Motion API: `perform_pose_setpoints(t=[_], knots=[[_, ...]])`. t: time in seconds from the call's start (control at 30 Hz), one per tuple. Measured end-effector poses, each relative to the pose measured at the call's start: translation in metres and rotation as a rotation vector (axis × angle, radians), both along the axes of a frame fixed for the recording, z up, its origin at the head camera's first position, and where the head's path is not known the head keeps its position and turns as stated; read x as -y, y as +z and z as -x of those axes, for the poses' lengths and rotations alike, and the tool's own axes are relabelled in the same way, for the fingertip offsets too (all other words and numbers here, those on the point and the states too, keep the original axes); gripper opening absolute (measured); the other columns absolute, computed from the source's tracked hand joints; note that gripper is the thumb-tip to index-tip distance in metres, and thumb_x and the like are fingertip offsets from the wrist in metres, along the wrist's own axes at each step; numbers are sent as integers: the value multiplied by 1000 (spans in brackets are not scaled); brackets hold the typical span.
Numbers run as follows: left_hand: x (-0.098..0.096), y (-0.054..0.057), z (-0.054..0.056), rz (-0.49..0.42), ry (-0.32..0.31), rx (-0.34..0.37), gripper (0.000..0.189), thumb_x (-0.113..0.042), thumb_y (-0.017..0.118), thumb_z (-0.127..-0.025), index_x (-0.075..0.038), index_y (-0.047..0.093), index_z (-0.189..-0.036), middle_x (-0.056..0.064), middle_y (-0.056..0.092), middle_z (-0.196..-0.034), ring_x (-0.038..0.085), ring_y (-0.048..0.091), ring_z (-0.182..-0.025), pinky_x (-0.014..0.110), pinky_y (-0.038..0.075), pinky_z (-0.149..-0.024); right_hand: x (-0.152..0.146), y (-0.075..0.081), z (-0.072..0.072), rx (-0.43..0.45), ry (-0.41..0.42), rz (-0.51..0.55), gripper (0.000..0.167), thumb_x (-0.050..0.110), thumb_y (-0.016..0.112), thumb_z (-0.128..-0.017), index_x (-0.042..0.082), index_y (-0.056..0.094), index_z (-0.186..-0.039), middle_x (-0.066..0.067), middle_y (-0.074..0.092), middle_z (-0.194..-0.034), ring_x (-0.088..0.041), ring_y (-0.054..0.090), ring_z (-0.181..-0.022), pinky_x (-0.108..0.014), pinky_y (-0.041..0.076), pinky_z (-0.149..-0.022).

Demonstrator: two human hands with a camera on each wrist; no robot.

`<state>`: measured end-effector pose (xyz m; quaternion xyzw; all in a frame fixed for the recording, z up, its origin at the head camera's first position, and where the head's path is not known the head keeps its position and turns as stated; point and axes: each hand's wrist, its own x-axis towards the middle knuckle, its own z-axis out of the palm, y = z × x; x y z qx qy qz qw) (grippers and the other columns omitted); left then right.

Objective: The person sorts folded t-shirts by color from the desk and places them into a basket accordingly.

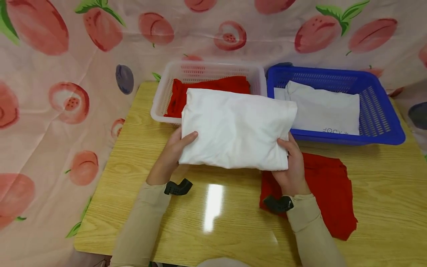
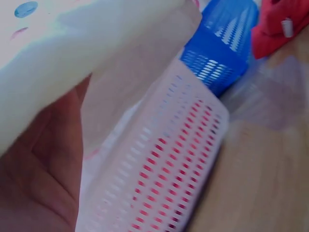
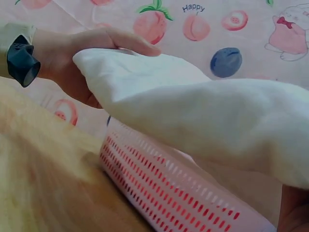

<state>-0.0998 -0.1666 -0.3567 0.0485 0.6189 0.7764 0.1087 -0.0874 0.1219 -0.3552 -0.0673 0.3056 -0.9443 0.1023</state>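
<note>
A folded white garment [image 1: 237,129] is held up between both hands, over the table and in front of the baskets. My left hand [image 1: 171,150] grips its left edge, thumb on top and fingers hidden beneath. At the opposite edge my right hand [image 1: 291,167] pinches it the same way. In the right wrist view the garment [image 3: 207,121] sags a little between the left hand [image 3: 72,63] and the right hand [image 3: 295,210], which shows only at the frame's edge. Below the right forearm, a red garment [image 1: 328,193] lies on the table.
A white basket [image 1: 158,107] with red folded clothing [image 1: 213,83] stands behind the held garment. To its right, a blue basket [image 1: 380,107] contains white folded clothing [image 1: 327,111], some with dark print. A fruit-patterned sheet [image 1: 100,74] hangs behind the wooden table [image 1: 123,167].
</note>
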Motion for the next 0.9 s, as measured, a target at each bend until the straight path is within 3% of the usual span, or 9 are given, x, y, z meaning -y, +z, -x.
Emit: perform_pose_setpoints(t=[0.17,0.47,0.7,0.9], knots=[[-9,14,11,75,-13,-129,40,-20,55,-88,-4,42,-122,14,50,-102,26,54,-88,35,46,-78,-5,9,11,-35,-23,31,47,3,26,-95,18,30,-139,-5,27,-136,-21,34,-116,-33,33,-92],[-12,37,18,187,9,-227,38,-20,56,-87,-4,44,-120,15,51,-103,29,55,-89,37,47,-77,-10,22,27,-72,-54,-12,45,4,32,-94,13,30,-138,-6,31,-131,-21,34,-113,-33,30,-95],[-22,45,23,138,-9,-198,37,-19,56,-88,-3,46,-119,16,52,-102,28,56,-85,36,49,-74,-19,24,32,-61,-107,12,47,0,32,-93,13,32,-138,-6,28,-136,-22,30,-119,-34,28,-99],[-39,43,30,42,-22,-277,35,-17,56,-87,-2,47,-118,15,53,-99,27,56,-84,36,49,-71,-31,25,41,-70,-134,72,44,-2,30,-92,6,32,-135,-8,36,-128,-23,36,-114,-34,32,-95]])
